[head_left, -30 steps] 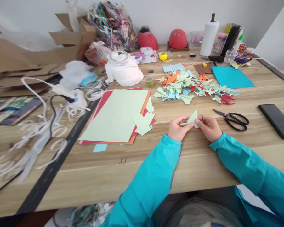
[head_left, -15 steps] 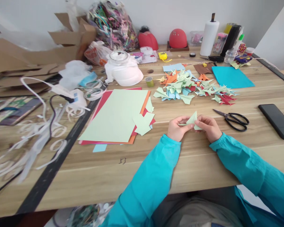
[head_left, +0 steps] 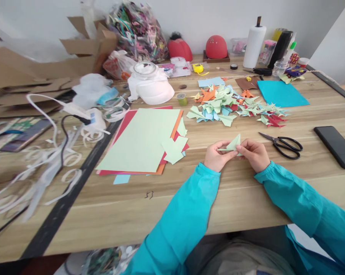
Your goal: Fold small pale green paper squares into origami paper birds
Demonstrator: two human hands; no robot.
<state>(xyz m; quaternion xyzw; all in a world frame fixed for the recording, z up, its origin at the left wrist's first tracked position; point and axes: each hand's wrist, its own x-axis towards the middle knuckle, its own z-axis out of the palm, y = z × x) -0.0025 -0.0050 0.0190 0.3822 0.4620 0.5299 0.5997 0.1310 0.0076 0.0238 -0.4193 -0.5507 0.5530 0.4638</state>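
A folded piece of pale green paper [head_left: 233,144] is held between both hands above the table, one pointed flap standing up. My left hand [head_left: 217,156] pinches its left side with thumb and fingers. My right hand [head_left: 255,153] grips the lower right part, its thumb close to the left thumb. Just right of that hand lie black-handled scissors [head_left: 285,145], blades toward the upper left. Beyond the hands is a heap of folded paper pieces [head_left: 222,101] in green, orange, blue and red. A stack of coloured sheets [head_left: 140,139], green on top, lies to the left with cut pieces [head_left: 174,149] at its edge.
A black phone [head_left: 336,147] lies at the right. Behind the heap is a turquoise sheet [head_left: 283,93]. White cables and strips [head_left: 54,164] cover the left side. A wrapped white jar [head_left: 151,88], tape roll [head_left: 182,99] and yellow tape measure [head_left: 198,68] stand farther back.
Both hands stay nearly in place with the folded green paper. Its lower right part shows less below the right thumb than before.
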